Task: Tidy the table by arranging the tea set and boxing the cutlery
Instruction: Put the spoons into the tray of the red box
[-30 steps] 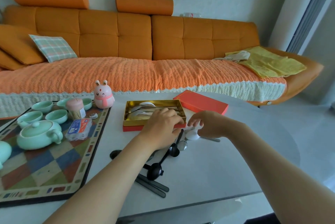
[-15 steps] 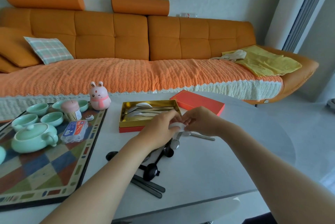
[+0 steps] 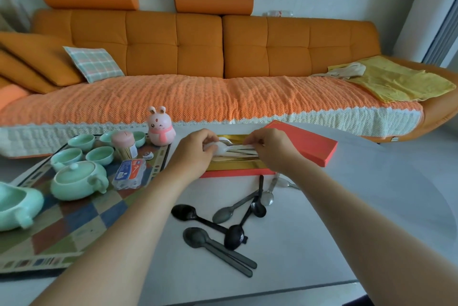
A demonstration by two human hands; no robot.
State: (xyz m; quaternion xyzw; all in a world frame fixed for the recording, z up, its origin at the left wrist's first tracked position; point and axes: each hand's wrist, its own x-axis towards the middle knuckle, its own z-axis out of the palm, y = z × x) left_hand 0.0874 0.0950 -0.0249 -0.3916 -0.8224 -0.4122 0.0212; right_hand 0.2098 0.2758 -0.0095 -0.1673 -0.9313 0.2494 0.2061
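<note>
A gold-lined red box [image 3: 233,165] lies open at the middle of the table with pale cutlery inside. Both hands hold a white spoon [image 3: 219,148] over it: my left hand [image 3: 195,154] grips the bowl end, my right hand [image 3: 269,148] pinches the handle end. Several black and grey spoons [image 3: 223,221] lie loose on the table in front of the box. The box's red lid [image 3: 302,141] lies behind right. On the left, a pale green teapot [image 3: 76,180] and several cups [image 3: 99,155] stand on a chequered mat [image 3: 62,221].
A pink rabbit figure [image 3: 159,129], a toothpick jar [image 3: 124,146] and a small packet [image 3: 128,173] stand by the mat. Another green vessel [image 3: 14,207] is at the far left. An orange sofa [image 3: 198,70] runs behind the table. The table's front edge is near.
Both hands lifted the white spoon from the table in front of the box and carried it away from me, over the box. The camera tilted and moved closer.
</note>
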